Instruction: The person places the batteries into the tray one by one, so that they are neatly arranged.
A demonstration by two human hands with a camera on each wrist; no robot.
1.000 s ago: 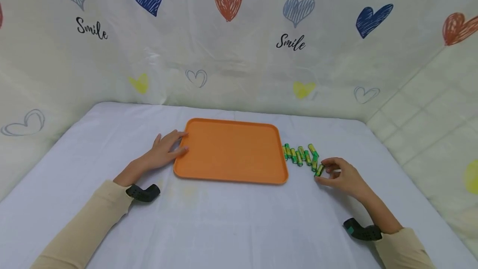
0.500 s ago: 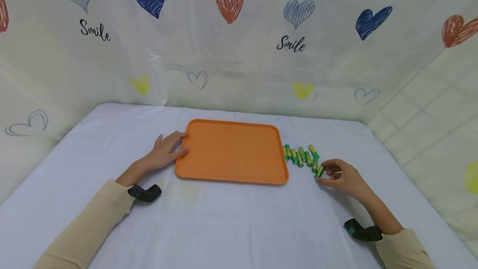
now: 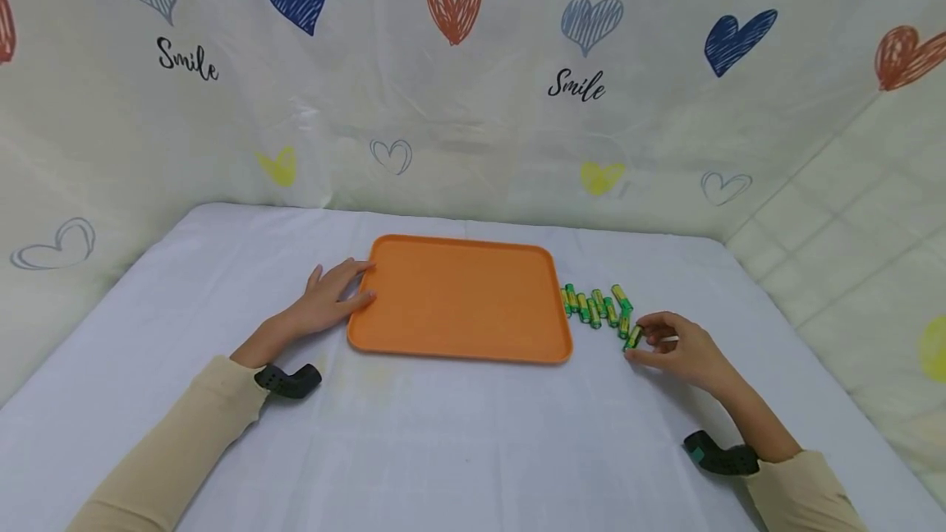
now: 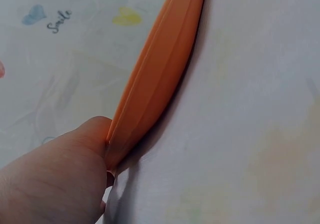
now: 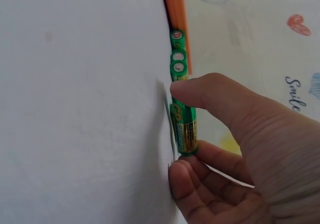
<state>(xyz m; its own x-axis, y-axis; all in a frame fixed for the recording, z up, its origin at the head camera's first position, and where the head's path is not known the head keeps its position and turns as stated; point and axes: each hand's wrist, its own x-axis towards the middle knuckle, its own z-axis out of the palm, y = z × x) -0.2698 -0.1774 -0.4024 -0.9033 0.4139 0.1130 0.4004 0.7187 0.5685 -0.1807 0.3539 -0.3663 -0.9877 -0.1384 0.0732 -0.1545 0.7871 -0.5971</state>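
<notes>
An orange rectangular tray (image 3: pixel 458 302) lies flat on the white cloth. At its left side my left hand (image 3: pixel 325 300) grips the rim; in the left wrist view the thumb sits against the tray wall (image 4: pixel 160 58), while most fingers are hidden. Right of the tray, my right hand (image 3: pixel 683 351) holds a green and gold battery (image 5: pixel 187 129) by its ends, thumb at one end and a finger at the other. That battery rests low at the near right end of a loose row of several similar batteries (image 3: pixel 594 314).
The row of batteries starts close against the tray's right rim, and some stand at slants. White cloth (image 3: pixel 414 442) covers the table. A pale curtain (image 3: pixel 488 105) printed with hearts hangs behind its far edge. Black wrist devices (image 3: pixel 288 382) sit on both forearms.
The view tilts very slightly. Both hands, the tray and the batteries keep their places.
</notes>
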